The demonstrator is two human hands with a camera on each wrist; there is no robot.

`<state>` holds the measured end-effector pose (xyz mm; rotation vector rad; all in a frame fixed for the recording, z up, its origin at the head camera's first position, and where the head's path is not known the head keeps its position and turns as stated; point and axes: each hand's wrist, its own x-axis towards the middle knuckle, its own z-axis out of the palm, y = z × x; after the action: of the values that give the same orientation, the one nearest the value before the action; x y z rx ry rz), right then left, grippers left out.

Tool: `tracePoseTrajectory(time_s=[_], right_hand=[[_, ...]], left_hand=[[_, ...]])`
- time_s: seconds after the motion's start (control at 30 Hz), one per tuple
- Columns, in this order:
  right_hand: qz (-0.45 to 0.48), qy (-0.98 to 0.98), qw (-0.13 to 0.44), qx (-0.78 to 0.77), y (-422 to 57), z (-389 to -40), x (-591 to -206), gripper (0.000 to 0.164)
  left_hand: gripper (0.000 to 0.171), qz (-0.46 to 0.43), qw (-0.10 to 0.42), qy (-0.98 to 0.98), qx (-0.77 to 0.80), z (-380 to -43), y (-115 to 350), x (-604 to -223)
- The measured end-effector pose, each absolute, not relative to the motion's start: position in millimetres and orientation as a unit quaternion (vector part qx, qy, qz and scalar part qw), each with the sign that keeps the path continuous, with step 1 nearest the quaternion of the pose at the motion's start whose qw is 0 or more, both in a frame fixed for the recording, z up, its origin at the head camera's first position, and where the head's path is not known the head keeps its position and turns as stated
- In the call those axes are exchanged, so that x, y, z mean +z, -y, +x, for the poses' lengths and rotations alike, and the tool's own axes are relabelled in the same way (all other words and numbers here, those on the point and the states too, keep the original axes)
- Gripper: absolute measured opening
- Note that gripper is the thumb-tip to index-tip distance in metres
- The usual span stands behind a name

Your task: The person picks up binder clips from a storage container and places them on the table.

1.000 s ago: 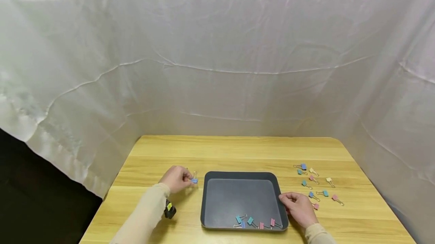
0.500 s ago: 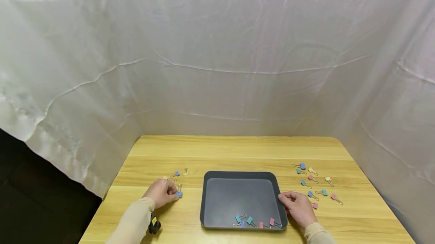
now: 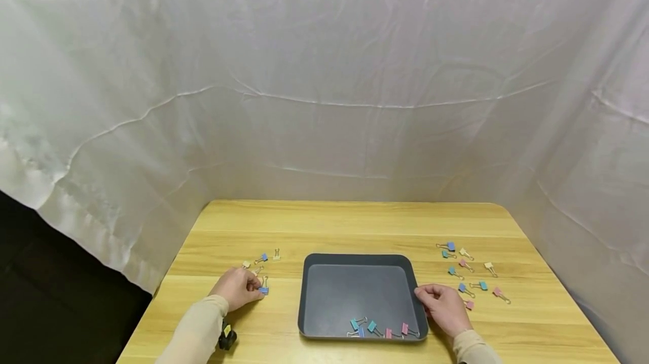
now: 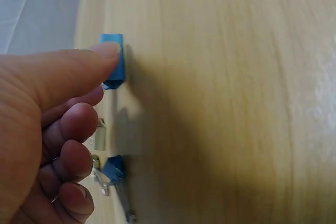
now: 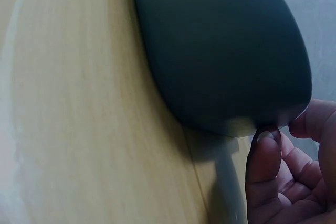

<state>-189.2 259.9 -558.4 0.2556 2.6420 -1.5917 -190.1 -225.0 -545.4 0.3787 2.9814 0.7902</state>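
My left hand (image 3: 237, 289) pinches a blue binder clip (image 3: 263, 291) over the left part of the table, its wire handle standing up. In the left wrist view the thumb lies across the blue clip (image 4: 112, 39) and the other fingers curl below. On the right, my right hand (image 3: 445, 306) grips the right rim of a dark grey tray (image 3: 355, 258) between thumb and fingers. Several teal, pink and blue binder clips (image 3: 372, 327) lie along the tray's near side.
Near the left hand lie a second blue clip (image 3: 264, 257) and several cream clips (image 3: 276, 258). Right of the tray, mixed-colour clips (image 3: 483, 285) are scattered on the wooden table (image 3: 355, 223). A pale curtain (image 3: 355, 144) hangs behind the table.
My left hand has moved left and nearer the body with the blue clip, uncovering the clips behind it, then stayed almost still. My right hand keeps its place on the tray rim.
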Motion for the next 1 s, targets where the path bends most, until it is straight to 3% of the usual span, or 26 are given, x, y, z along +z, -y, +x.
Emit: tracePoseTrajectory(time_s=[0.33, 0.67, 1.0], right_hand=[[0.086, -0.849, 0.023, -0.521, -260.8, -189.6, -560.6, 0.023], [0.085, -0.848, 0.026, -0.523, -259.0, -191.9, -561.3, 0.022], [0.094, -0.846, 0.027, -0.524, -259.1, -190.5, -560.2, 0.021]], left_hand=[[0.025, 0.148, -0.004, -0.945, 0.292, -196.2, 200.6, -523.2], [0.021, 0.212, -0.033, -0.933, 0.289, -215.2, 156.7, -507.7], [0.021, 0.266, 0.015, -0.919, 0.289, -234.2, 99.2, -503.8]])
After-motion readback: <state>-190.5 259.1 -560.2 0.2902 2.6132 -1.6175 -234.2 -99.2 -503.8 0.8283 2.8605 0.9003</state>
